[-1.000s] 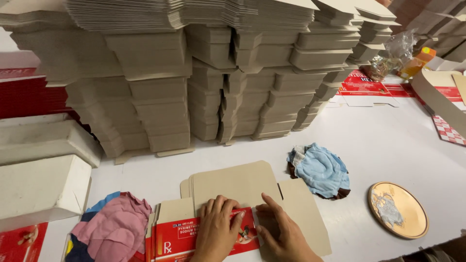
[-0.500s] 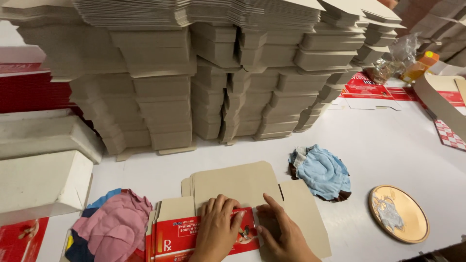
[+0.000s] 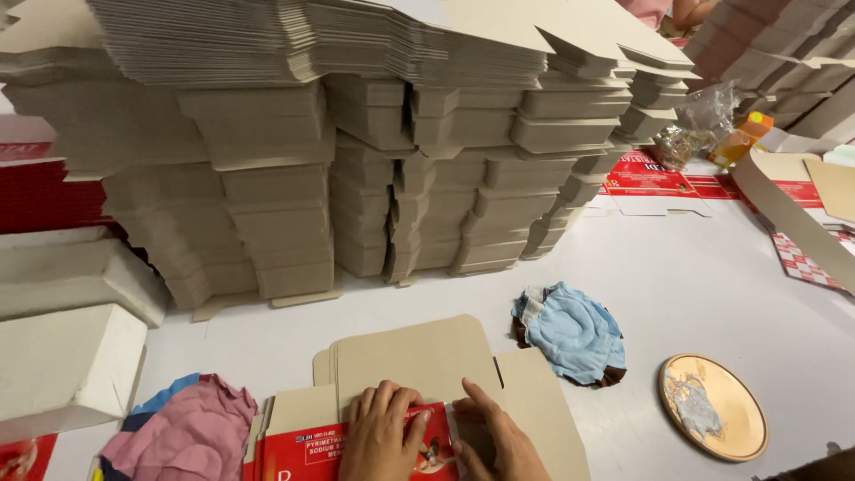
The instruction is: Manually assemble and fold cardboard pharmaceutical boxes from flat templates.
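A flat die-cut carton blank (image 3: pixel 427 365), plain brown on the inside and red printed on the folded-over panel (image 3: pixel 312 441), lies on the white table at the bottom centre. My left hand (image 3: pixel 381 436) presses flat on the red folded panel, fingers spread. My right hand (image 3: pixel 499 441) rests just right of it, fingertips on the fold edge and thumb on the brown board. Neither hand grips anything; both push the card down.
Tall stacks of flat brown carton blanks (image 3: pixel 356 160) fill the back. A pink cloth (image 3: pixel 183 436) lies at left, a blue cloth (image 3: pixel 570 330) at right, a round golden dish (image 3: pixel 712 408) farther right. White boxes (image 3: pixel 62 365) stand at left.
My hands stay pressed on the red folded panel with only slight shifts; the view has drifted a little.
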